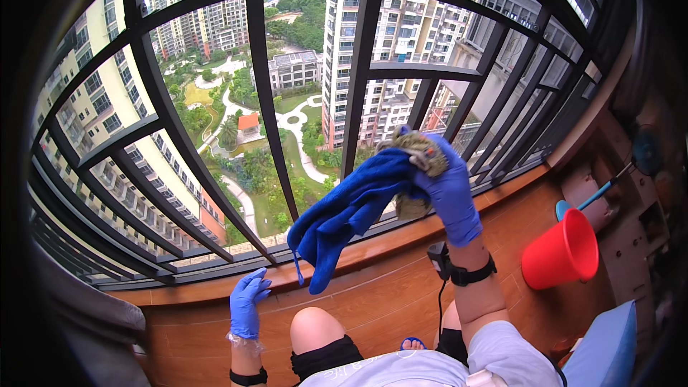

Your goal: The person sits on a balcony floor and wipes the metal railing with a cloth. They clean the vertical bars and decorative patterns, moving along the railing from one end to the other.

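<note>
My right hand (449,185), in a blue disposable glove, grips a bunched olive-grey cloth (430,156) together with a blue microfibre cloth (349,215). The blue cloth hangs down to the left in front of the window bars, its small loop dangling at the lower end. My left hand (247,301), gloved the same way, is low on the left beside the wooden sill (344,263). Its fingers point up and to the right, and nothing shows in it. The dark metal window frame (263,118) stretches across the view before me.
A red plastic bucket (556,252) stands on the wood-look floor (322,301) at the right. Behind it lies a blue-handled pole (596,193). A light-blue cushion-like object (604,344) is at lower right, and a grey curtain (91,317) hangs at the left. Outside are tall buildings far above gardens.
</note>
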A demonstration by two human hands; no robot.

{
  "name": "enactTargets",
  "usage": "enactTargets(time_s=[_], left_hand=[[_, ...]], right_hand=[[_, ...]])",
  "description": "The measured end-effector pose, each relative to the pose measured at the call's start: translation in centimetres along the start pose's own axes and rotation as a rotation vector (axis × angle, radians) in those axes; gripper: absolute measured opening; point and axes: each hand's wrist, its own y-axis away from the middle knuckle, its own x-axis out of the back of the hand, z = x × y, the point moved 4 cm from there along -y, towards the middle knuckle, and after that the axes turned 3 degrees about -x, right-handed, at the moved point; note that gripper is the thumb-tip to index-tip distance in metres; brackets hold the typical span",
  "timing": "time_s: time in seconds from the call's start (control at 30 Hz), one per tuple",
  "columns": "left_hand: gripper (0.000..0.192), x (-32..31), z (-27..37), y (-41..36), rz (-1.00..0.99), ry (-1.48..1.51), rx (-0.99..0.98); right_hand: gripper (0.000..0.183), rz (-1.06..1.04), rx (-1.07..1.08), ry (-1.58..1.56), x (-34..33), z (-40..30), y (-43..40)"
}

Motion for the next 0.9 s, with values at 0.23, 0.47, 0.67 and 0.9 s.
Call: enactTargets(time_s=[0.23, 0.47, 0.67, 0.9], left_hand=[[0.029, -1.5, 0.6, 2.0, 0.088, -0.018, -0.031], [0.048, -9.6, 6.1, 2.2, -0.025, 0.033, -0.212], [0.069, -21.3, 13.1, 0.0, -0.354, 0.401, -0.456], [0.081, -25.2, 12.6, 1.1, -0.23, 0.538, -0.252]], right_hand=[[0.027, 0.621, 0.558, 0.781, 1.7, -3.6, -10.9], [0.032, -0.016, 0.114, -0.177, -4.4, -3.7, -8.6], [0.054, -0.318, -0.08, -0.476, -9.0, 2.4, -1.1], [0.127, -0.374, -0.046, -0.523, -8.1, 4.2, 3.7]])
